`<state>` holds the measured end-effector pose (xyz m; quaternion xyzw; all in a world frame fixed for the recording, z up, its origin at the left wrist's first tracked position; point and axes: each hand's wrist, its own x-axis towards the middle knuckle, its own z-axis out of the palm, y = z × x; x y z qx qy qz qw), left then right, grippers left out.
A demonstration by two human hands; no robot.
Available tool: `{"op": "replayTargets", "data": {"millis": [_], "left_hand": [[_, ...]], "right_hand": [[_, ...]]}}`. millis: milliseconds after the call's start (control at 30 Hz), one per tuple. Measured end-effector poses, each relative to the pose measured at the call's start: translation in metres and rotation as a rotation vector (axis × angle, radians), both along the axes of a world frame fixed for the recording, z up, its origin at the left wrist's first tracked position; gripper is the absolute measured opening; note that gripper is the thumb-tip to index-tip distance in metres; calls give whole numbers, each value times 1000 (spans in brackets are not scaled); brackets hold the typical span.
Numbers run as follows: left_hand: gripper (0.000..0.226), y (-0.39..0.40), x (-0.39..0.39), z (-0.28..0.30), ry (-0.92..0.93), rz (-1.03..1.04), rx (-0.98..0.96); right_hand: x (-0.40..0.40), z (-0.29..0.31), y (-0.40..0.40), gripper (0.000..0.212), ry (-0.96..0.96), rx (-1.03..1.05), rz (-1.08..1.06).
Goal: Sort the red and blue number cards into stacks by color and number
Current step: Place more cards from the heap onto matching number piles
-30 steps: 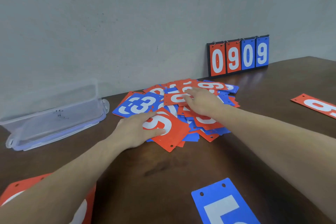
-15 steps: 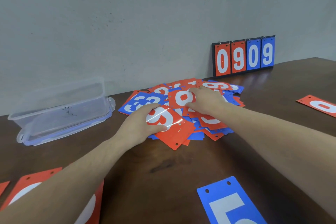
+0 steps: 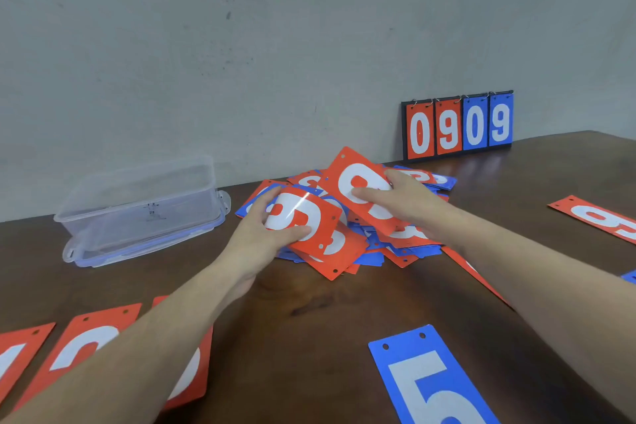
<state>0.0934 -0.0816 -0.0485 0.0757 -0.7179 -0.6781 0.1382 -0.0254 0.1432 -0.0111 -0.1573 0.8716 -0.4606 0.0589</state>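
Note:
A loose pile of red and blue number cards lies mid-table by the wall. My left hand grips a glossy red card lifted off the pile's left side. My right hand holds another red card tilted up above the pile; its digit is partly hidden by my fingers. Sorted cards lie apart: a blue 5 near me, red cards at the lower left under my left forearm, a red card at the right.
A clear plastic box sits on its lid at the left by the wall. A flip scoreboard reading 0909 leans against the wall at the back right. A thin red card edge shows beside my right forearm. The table is dark brown wood.
Both hands have lifted a red card each off the pile; earlier they were pressing on cards lying flat. The view has shifted, showing more cards at the lower left.

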Motion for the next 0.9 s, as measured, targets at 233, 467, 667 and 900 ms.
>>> {"op": "replayTargets", "data": {"millis": [233,467,667,900], "left_hand": [[118,16,14,-2,-31,147,-75],[31,38,23,3,19,214,88],[17,36,24,3,31,152,341],[62,42,27,2,54,51,334]], "right_hand": [[31,-14,0,51,-209,-338,-115],[47,-34,14,23,-245,-530,-69],[44,-35,28,17,-193,-614,-132],[36,-31,45,36,-222,-567,-121]]}}
